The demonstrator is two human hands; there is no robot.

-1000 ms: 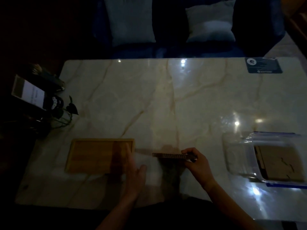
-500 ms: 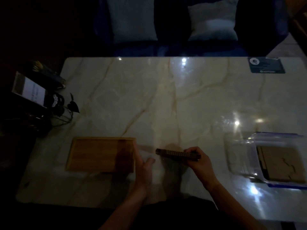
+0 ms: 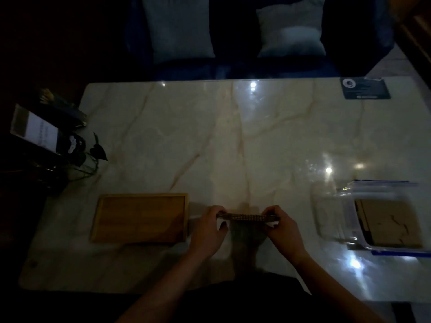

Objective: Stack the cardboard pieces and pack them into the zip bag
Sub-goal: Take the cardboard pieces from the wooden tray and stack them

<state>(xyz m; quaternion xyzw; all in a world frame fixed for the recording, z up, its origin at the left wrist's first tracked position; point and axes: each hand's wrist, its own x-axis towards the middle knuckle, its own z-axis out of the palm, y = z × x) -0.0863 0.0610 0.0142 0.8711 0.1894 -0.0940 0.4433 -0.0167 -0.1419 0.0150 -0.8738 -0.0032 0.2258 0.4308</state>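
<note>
Holding the stack of cardboard pieces (image 3: 247,217) edge-on between us, we have our left hand (image 3: 208,231) at its left end and our right hand (image 3: 282,229) at its right end, each grip pinching an end of the stack with fingers curled over the top edge and thumb below. The stack sits level, raised a little above the bench (image 3: 233,141) near its front edge, and casts a dark shadow on the marble beneath. Both forearms reach in from the bottom of the view.

Just left of our left hand lies a shallow wooden tray (image 3: 140,217), flat on the bench, its inside bare. Well off to the right lies the zip bag (image 3: 373,210), clear plastic with blue strips along its far and near edges; a brown cardboard piece (image 3: 391,222) shows inside it. In this dim light we cannot tell whether the bag's mouth is sealed.

Farther back, at the left edge of the bench, stand a small plant (image 3: 93,155) and an upright sign card (image 3: 35,129). A dark card (image 3: 365,88) lies at the far right corner. Beyond the bench, two pale cushions (image 3: 177,26) rest on a dark blue seat.
</note>
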